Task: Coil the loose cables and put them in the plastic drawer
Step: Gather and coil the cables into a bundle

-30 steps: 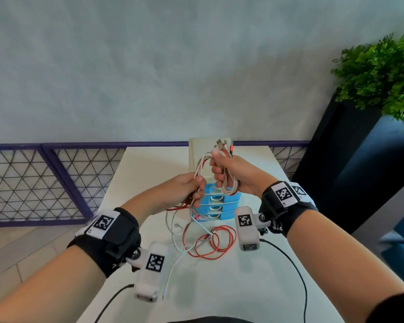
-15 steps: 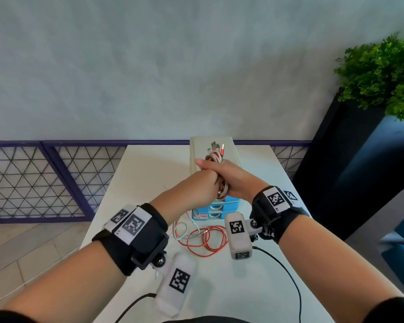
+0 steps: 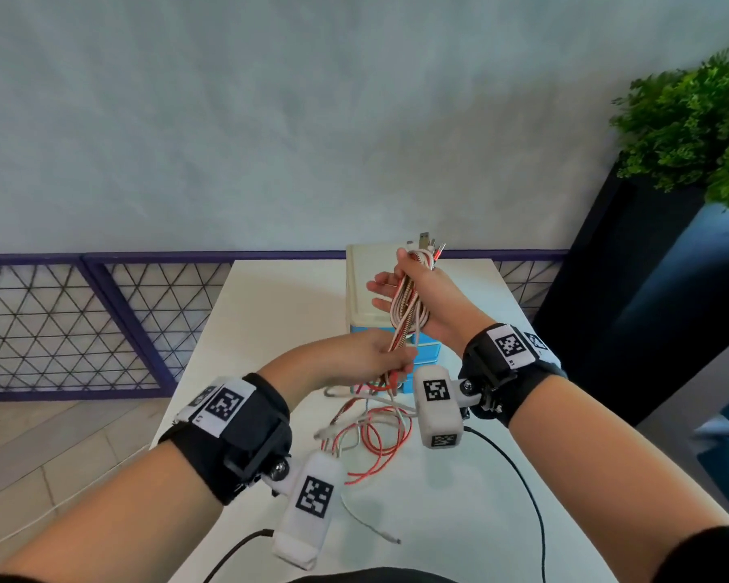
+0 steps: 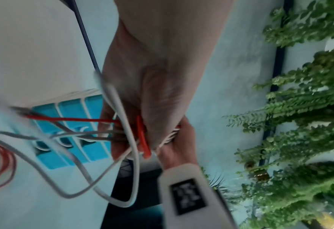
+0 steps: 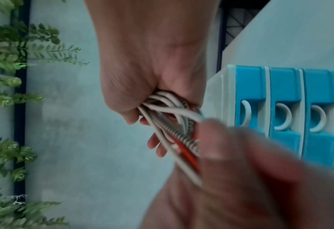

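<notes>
My right hand (image 3: pixel 436 302) is raised over the drawer unit, its thumb pinching a coiled bundle of white, braided and red cables (image 3: pixel 407 305) against the palm; the fingers stick out to the left. Plug ends poke out above the thumb. Just below, my left hand (image 3: pixel 367 359) grips the strands that trail from the bundle. The rest of the cables (image 3: pixel 379 435) lie loose on the white table (image 3: pixel 270 330). The plastic drawer unit (image 3: pixel 360 284) has a white top and blue drawers (image 5: pixel 284 86), all closed. The right wrist view shows the bundle (image 5: pixel 170 111) in the palm.
A purple lattice railing (image 3: pixel 81 321) runs behind the table. A green plant (image 3: pixel 691 119) stands in a dark planter (image 3: pixel 632 309) at the right. Black camera cords (image 3: pixel 522 490) cross the near table. One thin white cable end (image 3: pixel 375 532) lies near the front edge.
The hands were pressed together over the drawer unit. Now my left hand has drawn down and toward me along the strands, and my right hand has lifted with its fingers spread.
</notes>
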`<state>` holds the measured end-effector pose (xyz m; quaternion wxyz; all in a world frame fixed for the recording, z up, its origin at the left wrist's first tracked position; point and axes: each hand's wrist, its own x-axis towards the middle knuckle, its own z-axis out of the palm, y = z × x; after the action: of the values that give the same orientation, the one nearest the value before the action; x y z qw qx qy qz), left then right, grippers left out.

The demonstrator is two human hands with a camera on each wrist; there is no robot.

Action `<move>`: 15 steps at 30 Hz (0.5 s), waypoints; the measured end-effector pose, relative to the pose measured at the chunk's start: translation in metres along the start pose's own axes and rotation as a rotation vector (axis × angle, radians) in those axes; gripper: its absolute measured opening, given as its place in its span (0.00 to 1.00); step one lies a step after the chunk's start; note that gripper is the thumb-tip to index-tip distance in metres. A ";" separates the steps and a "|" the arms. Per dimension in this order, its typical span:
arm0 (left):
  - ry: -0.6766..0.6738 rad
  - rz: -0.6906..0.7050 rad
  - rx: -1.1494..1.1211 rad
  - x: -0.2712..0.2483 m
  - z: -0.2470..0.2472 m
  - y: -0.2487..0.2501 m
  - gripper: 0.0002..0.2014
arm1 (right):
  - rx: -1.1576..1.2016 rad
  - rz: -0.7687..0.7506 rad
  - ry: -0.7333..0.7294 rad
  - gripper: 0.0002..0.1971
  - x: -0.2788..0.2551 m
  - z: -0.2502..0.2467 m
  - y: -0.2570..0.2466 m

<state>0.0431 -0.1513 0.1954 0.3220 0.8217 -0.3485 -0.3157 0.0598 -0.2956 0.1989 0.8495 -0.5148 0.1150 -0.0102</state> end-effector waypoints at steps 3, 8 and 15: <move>-0.014 0.003 0.109 0.000 0.010 -0.013 0.16 | 0.136 0.028 0.003 0.16 -0.003 0.004 0.000; -0.005 0.000 0.065 -0.001 0.028 -0.046 0.13 | 0.215 0.017 0.071 0.19 -0.006 0.009 0.000; 0.072 -0.037 -0.001 0.001 0.034 -0.078 0.04 | 0.089 -0.101 0.175 0.16 -0.006 0.014 -0.002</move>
<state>0.0478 -0.1195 0.1163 0.3290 0.8387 -0.3210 -0.2919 0.0569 -0.2836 0.2081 0.8567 -0.4788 0.1619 -0.1031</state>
